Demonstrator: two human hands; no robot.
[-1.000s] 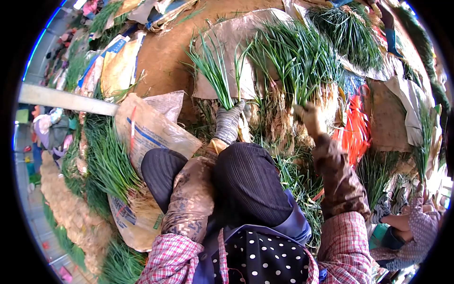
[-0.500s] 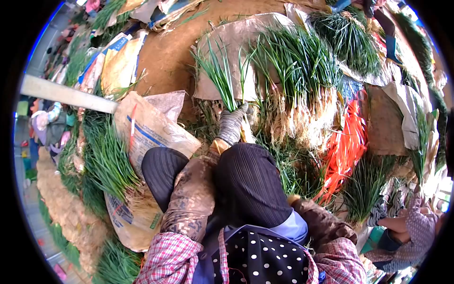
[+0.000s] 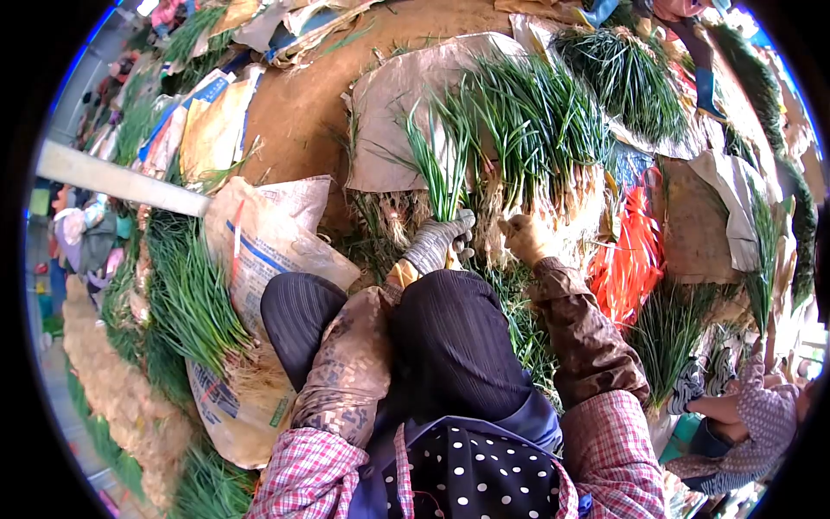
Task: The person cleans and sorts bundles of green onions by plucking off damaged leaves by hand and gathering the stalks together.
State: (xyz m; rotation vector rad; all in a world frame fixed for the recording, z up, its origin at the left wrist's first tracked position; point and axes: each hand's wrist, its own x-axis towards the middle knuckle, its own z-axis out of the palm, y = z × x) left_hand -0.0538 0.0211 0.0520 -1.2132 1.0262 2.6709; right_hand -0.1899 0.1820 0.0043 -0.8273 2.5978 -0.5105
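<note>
My left hand [image 3: 441,242], in a grey striped glove, is closed around a small bunch of spring onions [image 3: 445,177]. Their green leaves point away from me, and the root ends are mostly hidden by the glove and my knee. My right hand [image 3: 529,240], in a pale yellowish glove, is to the right of it with fingers curled; whatever is in them, if anything, I cannot make out. Just beyond it lies a large pile of spring onions [image 3: 540,130], pale roots towards me, on a beige woven sack [image 3: 380,138].
Red plastic strips [image 3: 629,264] hang right of the pile. A printed sack [image 3: 268,238] lies left of my knees, beside more spring onions [image 3: 194,294]. A pale pole [image 3: 121,177] juts in from the left. Another person [image 3: 735,428] sits at lower right.
My right hand has come up from beside my knee to the roots of the pile. My left hand has shifted slightly right and lower, its bunch now leaning over nearer the pile.
</note>
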